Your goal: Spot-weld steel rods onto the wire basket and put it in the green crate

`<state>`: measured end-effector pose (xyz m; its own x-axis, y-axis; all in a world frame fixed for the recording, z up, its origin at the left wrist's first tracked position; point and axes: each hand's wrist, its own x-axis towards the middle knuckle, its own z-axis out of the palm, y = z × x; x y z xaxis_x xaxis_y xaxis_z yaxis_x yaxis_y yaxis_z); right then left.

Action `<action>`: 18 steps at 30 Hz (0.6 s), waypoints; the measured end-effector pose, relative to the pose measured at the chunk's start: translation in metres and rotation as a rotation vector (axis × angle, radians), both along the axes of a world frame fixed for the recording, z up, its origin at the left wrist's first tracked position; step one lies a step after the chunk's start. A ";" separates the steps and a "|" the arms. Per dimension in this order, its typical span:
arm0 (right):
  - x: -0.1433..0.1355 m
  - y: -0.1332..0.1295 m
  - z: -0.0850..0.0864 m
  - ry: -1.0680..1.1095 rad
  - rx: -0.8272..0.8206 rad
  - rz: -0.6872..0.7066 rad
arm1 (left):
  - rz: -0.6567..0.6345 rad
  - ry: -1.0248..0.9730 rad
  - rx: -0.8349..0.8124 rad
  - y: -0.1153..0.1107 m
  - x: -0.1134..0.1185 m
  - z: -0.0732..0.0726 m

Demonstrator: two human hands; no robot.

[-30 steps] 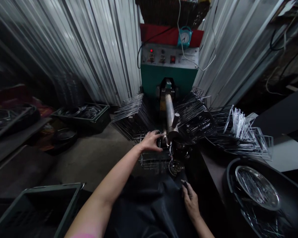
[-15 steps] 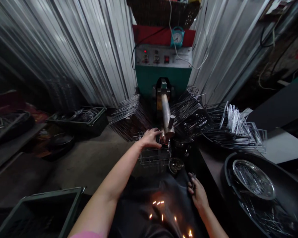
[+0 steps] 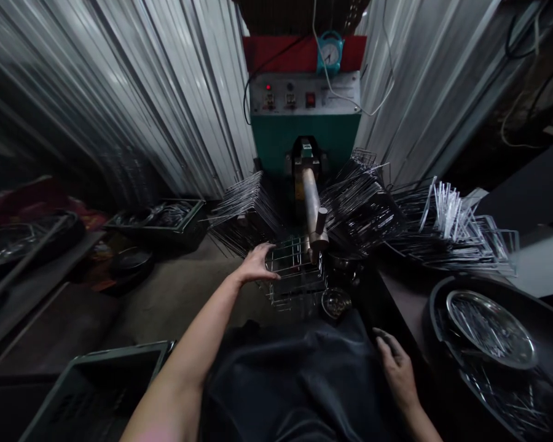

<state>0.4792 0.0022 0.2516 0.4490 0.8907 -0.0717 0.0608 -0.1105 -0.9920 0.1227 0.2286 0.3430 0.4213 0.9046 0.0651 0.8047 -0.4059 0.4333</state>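
Note:
My left hand grips the left edge of a wire rack, with thumb and fingers apart along its side. The rack sits under the tip of the welding machine's round metal arm. My right hand is low at the right, beside the dark apron. Its fingers are curled together, and what they hold, if anything, cannot be made out. Between the rack and my right hand stands a small round bowl of small metal parts.
Stacked bent wire frames flank the machine at left and right. A black tub with a metal dish of wire pieces is at right. At lower left stands a green crate; the machine's control panel is ahead.
The bright sparks over the apron are gone. My left hand has moved left, away from the machine's tip, along with the wire rack. My right hand has shifted right and slightly down.

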 end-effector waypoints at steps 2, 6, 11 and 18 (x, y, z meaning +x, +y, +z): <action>-0.007 -0.011 -0.008 -0.166 0.009 0.088 | 0.027 -0.025 0.063 -0.007 -0.001 -0.003; -0.009 -0.024 -0.008 0.011 -0.078 -0.040 | 0.086 -0.035 0.121 -0.027 -0.004 -0.005; 0.049 -0.022 0.024 0.114 0.022 -0.215 | 0.097 -0.043 0.090 -0.035 -0.005 -0.007; 0.180 -0.023 0.046 -0.578 -0.468 -0.151 | 0.006 -0.019 0.179 -0.048 -0.001 -0.001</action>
<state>0.6596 -0.0210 0.2975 0.6446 0.7509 -0.1437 0.5075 -0.5607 -0.6542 0.1216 0.1809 0.3416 0.4130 0.8804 0.2330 0.7998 -0.4730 0.3695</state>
